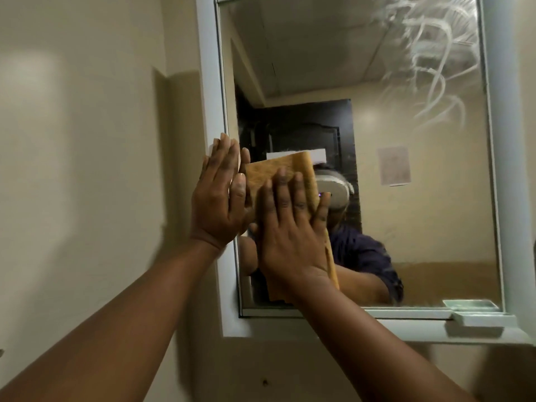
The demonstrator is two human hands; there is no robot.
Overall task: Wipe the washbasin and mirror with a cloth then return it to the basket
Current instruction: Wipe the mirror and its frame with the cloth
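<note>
- The right hand (293,227) lay flat, fingers straight and slightly spread, pressing an orange-tan cloth (278,172) against the lower left part of the mirror (420,198).
- The left hand (220,198) was likewise flat and spread, fingers straight, over the mirror's left edge and the white frame (208,82); whether it bore on the cloth's edge could not be told.
- The cloth sat between palm and glass, its top showing above the fingertips and a loose strip hanging below the right wrist.
- Handling, as a judgement: the cloth looked soft, thin and light, so it would fold and drape; flat palm pressure suits wiping, and a pinch at the hanging lower edge suits carrying it off.
- The glass was probably smooth and fragile, calling for even pressure.
- White wipe streaks (429,53) remained at the upper right, so the mirror seemed unfinished.
- A paper notice (394,166) showed in reflection; its writing was too blurred to read. No brand was legible.
- A small white dish (481,319) sat on the frame's lower right ledge.
- Neither washbasin nor basket was in view.
</note>
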